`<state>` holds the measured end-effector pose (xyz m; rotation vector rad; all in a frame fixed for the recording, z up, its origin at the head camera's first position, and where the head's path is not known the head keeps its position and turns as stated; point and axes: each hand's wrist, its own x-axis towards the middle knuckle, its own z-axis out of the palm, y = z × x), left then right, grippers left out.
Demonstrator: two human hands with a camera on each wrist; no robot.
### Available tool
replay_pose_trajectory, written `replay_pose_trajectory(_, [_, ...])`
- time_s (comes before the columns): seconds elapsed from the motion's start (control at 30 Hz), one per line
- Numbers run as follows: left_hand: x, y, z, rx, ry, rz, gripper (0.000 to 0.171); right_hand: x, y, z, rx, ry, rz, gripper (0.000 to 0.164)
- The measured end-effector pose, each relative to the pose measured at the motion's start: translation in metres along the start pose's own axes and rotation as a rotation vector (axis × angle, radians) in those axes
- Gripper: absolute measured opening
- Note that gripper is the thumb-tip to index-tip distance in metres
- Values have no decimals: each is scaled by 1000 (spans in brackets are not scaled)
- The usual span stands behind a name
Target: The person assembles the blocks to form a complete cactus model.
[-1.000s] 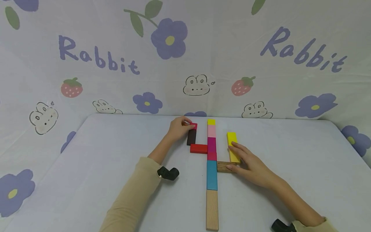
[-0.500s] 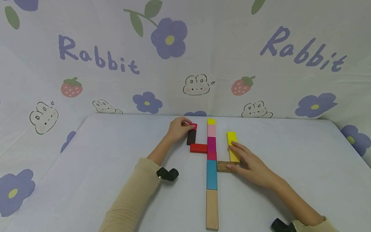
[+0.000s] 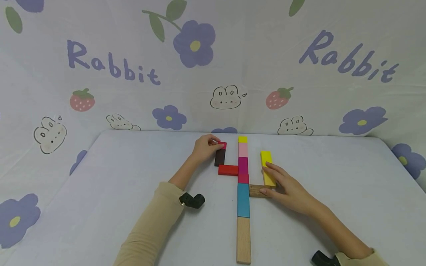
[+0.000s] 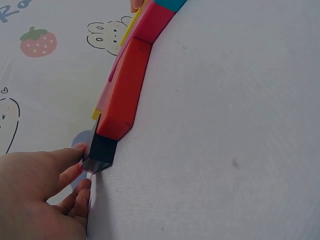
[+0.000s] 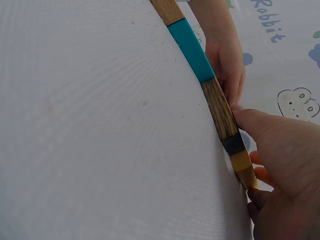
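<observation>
At the far left of the layout my left hand (image 3: 205,148) pinches a small pinkish-red block (image 3: 222,145) at the top end of a dark block (image 3: 220,157). A red block (image 3: 228,170) joins that dark block to a central column of blocks. On the other side my right hand (image 3: 293,190) has its fingers curled over a yellow block (image 3: 266,158), the thumb resting on a brown wooden block (image 3: 257,191). The right wrist view shows the fingertips partly hidden behind the yellow block (image 5: 242,167). The wooden block meets the column beside a blue block (image 3: 243,200).
The column runs from a plain wooden block (image 3: 243,240) near me, through magenta (image 3: 243,165) and pink (image 3: 243,150) blocks, to a small yellow one (image 3: 243,139). All lie on a white table (image 3: 116,177) before a patterned cloth (image 3: 246,55).
Both hands stay in place at their blocks. The small pinkish-red block has shifted very slightly toward me; the other blocks hold their arrangement.
</observation>
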<state>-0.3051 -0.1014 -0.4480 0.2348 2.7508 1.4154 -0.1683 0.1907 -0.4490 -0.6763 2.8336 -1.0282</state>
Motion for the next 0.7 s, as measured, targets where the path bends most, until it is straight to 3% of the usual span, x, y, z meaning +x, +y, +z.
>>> replay_pose_trajectory(0.7, [-5,-1,-1,-1,2,12,30,-2,0,3,3,-2,6,70])
